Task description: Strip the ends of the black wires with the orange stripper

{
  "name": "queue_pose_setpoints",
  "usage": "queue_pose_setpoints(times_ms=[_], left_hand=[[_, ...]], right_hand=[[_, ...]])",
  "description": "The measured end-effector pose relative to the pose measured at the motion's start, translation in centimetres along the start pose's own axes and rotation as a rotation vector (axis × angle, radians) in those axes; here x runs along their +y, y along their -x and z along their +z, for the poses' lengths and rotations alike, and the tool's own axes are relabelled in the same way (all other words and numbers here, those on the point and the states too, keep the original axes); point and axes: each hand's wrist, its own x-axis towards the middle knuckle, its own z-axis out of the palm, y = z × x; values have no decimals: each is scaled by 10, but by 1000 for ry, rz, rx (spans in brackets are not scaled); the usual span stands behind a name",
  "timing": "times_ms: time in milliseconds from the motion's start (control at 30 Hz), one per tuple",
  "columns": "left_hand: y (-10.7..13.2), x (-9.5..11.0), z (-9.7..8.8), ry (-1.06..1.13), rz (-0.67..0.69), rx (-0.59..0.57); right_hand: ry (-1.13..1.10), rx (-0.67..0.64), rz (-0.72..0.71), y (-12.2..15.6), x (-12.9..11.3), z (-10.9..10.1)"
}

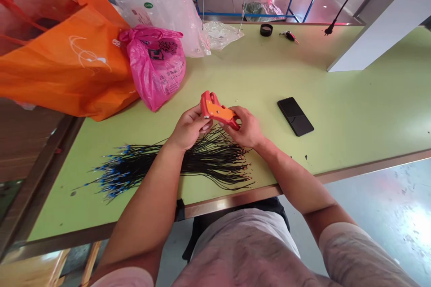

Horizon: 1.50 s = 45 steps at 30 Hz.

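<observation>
Seen from the person's own head, two bare forearms reach out over a pale green tabletop (303,67), and the hands meet just above its middle. The left hand (190,128) curls around one end of an orange wire stripper (217,110), and the right hand (244,128) wraps the other end, fingers closed firmly on the tool's body. Neither hand is open, and neither holds anything else. The stripper sits between them, tilted, directly over a loose fan of thin black wires (208,161) lying on the table. Whether a wire is inside the tool's jaws cannot be told, since the hands and tool hide that spot. The wires' far ends carry small blue tips (114,175), while the ends beneath the right hand show tiny reddish points. A black smartphone (295,116) lies to the right, and a pink plastic bag (155,67) and an orange tote bag (63,58) sit beyond to the left. The main risks seem to be a finger pinched in the tool, or loose wires snagging and tangling if the fan is dragged, with some possibly sliding off the table edge.
</observation>
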Motion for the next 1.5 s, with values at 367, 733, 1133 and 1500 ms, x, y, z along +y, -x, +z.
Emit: queue_pose_setpoints(times_ms=[367,733,1133,1500], left_hand=[[-5,0,-3,-9,37,126],[-14,-24,-42,-990,96,387],[-10,-27,-56,-1321,26,356],[-9,-17,-61,-1444,-105,352]], right_hand=[[-905,-68,404,-11,-4,-8],[-846,209,521,-18,9,-16],[-845,276,515,-19,10,-15],[-488,139,341,-13,9,-13]])
